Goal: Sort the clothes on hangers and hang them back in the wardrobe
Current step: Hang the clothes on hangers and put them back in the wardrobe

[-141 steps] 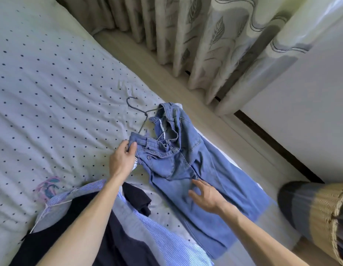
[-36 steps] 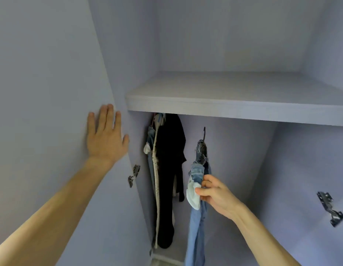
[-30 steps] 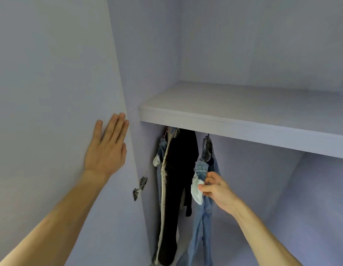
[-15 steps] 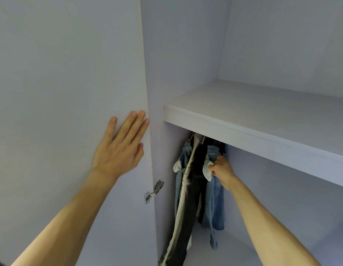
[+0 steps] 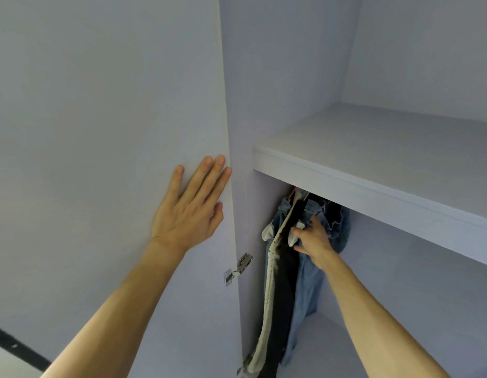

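The blue jeans (image 5: pixel 307 282) hang inside the wardrobe under the shelf (image 5: pixel 373 184), tight against a black garment (image 5: pixel 287 271) and a cream spotted one (image 5: pixel 269 282). My right hand (image 5: pixel 311 240) grips the jeans near the waistband, by a white pocket lining. The hanger and the rail are hidden behind the shelf's edge. My left hand (image 5: pixel 192 208) presses flat on the open wardrobe door (image 5: pixel 106 132), fingers straight.
Another pair of jeans (image 5: pixel 280 216) hangs furthest left against the wardrobe's side wall. A metal hinge (image 5: pixel 238 268) sits on the door's inner edge. The wardrobe floor (image 5: pixel 332 347) shows below the clothes, and room lies to the right under the shelf.
The jeans have gone from the bed into the wardrobe. In the last second my right hand slid them left against the black garment. My view has shifted left and closer.
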`<state>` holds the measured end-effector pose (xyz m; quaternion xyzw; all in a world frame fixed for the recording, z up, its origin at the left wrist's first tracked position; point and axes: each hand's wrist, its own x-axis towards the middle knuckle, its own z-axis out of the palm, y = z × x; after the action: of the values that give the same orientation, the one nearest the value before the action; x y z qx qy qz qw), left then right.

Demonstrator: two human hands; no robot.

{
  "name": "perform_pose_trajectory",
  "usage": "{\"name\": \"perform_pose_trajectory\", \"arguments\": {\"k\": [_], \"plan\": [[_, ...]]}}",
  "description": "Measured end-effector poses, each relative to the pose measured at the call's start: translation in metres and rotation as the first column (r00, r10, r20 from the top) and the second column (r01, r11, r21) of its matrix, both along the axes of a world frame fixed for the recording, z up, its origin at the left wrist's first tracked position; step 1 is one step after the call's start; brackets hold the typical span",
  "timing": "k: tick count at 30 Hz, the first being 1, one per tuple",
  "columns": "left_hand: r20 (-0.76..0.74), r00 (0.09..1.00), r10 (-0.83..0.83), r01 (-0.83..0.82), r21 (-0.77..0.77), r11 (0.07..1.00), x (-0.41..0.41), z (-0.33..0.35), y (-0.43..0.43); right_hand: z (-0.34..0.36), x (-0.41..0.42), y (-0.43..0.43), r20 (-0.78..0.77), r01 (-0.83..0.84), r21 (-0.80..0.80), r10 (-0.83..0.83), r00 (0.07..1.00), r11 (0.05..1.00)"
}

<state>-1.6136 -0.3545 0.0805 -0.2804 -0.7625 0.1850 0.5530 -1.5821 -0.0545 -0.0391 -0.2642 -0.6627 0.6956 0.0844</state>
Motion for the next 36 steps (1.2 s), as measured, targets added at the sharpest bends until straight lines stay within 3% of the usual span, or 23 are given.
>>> {"name": "perform_pose_trajectory", "arguments": {"k": [3,7,13,18,21,25,30,32,36], "plan": [[0.009,1.000,-0.011,0.011,0.008,1.000,0.000,0.000,-0.001,-0.003,-0.003,-0.008,0.005,0.025,-0.014,-0.025,1.000,1.000],[0.056,0.998,-0.011,0.010,0.012,1.000,0.005,0.003,-0.001,-0.005,0.013,-0.009,0.048,-0.029,0.219,0.018,0.999,0.975],[0.332,0.943,-0.016,-0.010,0.078,0.997,0.041,-0.018,-0.016,0.011,0.081,-0.032,0.135,-0.190,0.471,0.143,0.981,0.861],[0.589,0.808,0.022,-0.104,0.106,0.989,0.093,-0.061,-0.064,0.033,0.144,-0.088,0.051,-0.264,0.579,0.289,0.956,0.771],[0.772,0.634,0.034,-0.253,0.166,0.953,0.145,-0.097,-0.104,0.042,0.181,-0.139,0.001,-0.299,0.656,0.395,0.919,0.693],[0.951,0.308,-0.003,-0.533,0.176,0.828,0.245,-0.145,-0.182,0.031,0.231,-0.220,-0.016,-0.371,0.749,0.575,0.818,0.549],[0.999,0.046,-0.020,-0.812,0.049,0.582,0.390,-0.205,-0.298,-0.009,0.292,-0.328,0.099,-0.517,0.800,0.784,0.613,0.304],[0.999,-0.042,-0.032,-0.889,-0.022,0.458,0.454,-0.222,-0.339,-0.027,0.320,-0.373,0.145,-0.553,0.810,0.848,0.510,0.194],[0.993,-0.108,-0.052,-0.972,-0.094,0.216,0.583,-0.239,-0.396,-0.055,0.382,-0.460,0.256,-0.614,0.788,0.926,0.279,-0.033]]}}
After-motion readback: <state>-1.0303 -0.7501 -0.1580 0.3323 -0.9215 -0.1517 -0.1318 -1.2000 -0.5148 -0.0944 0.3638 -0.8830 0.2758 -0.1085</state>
